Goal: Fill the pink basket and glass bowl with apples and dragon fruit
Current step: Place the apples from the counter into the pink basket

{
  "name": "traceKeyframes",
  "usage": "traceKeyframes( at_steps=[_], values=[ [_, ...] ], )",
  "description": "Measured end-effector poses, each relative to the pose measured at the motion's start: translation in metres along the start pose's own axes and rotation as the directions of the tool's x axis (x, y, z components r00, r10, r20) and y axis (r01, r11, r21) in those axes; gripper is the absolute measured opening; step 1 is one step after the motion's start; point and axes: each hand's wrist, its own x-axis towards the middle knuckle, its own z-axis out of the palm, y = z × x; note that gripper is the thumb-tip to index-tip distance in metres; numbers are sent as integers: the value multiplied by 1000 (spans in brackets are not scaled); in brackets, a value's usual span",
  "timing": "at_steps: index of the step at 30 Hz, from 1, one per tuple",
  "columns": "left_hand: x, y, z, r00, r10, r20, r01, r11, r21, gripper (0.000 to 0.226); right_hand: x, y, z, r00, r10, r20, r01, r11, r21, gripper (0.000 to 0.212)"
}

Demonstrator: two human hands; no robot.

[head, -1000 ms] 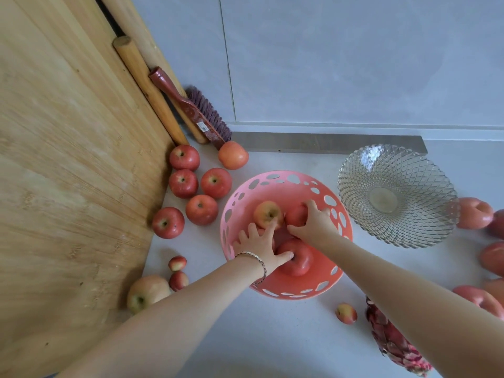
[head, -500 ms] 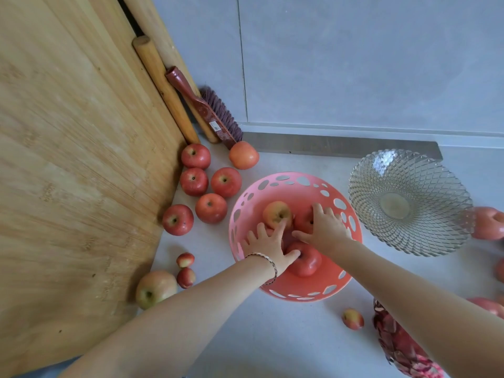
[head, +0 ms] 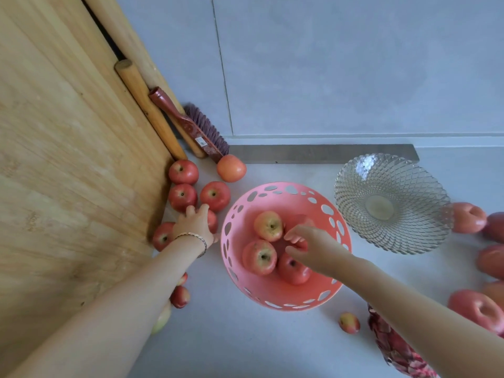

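Now that the left hand (head: 194,225) has left the pink basket (head: 234,257) and closes on a counter apple (head: 212,220), right hand (head: 308,245) loosely open over three basket apples (head: 268,225), glass bowl (head: 392,203) empty, filling continues.

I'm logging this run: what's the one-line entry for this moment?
left hand: on counter apple | right hand: open over pink basket | glass bowl: empty

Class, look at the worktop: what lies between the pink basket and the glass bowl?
Nothing. In the head view the stretch of grey worktop between the pink basket and the glass bowl is bare; the loose apples lie elsewhere.
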Motion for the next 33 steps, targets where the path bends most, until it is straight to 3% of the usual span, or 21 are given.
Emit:
traceKeyframes(
  at_steps=[3,6,10,13,16,18,20,21,23,25,28,33],
  values=[
    [0,-1,5,998,-17,-58,15,999,-49,65,-3,-2,4,1000,-2,24,2,1000,0,26],
    [-14,2,-3,973,3,-231,-36,990,-137,62,-8,-6,-1,996,-55,-65,56,998,4,29],
    [-42,18,-36,862,15,-507,-263,867,-423,49,-7,-28,-11,968,-167,-186,182,981,66,40],
    [-68,40,-52,802,104,-588,-435,777,-456,47,2,-51,-8,969,-206,-137,220,970,103,62],
    [-88,62,-55,868,135,-477,-457,592,-664,44,12,-67,-3,950,-257,-178,290,936,199,85],
    [-88,70,-49,929,189,-319,-371,473,-799,29,16,-65,-5,922,-280,-266,345,907,241,85],
    [-79,66,-42,937,259,-233,-338,512,-790,20,20,-56,-11,927,-263,-268,317,931,182,79],
    [-74,62,-39,929,285,-236,-363,590,-721,17,23,-49,-14,937,-236,-257,277,952,134,79],
    [-60,54,-32,904,306,-299,-420,765,-488,31,30,-35,-19,956,-150,-254,156,988,3,79],
    [-49,42,-25,939,230,-256,-314,876,-366,49,41,-27,-21,962,-75,-262,31,985,-169,79],
    [-46,40,-12,995,96,14,-75,846,-528,47,57,-14,-27,971,-6,-241,-73,946,-316,81],
    [-44,33,9,987,146,69,-82,822,-564,68,70,-4,-21,978,-57,-203,-53,867,-495,79]
  ],
)
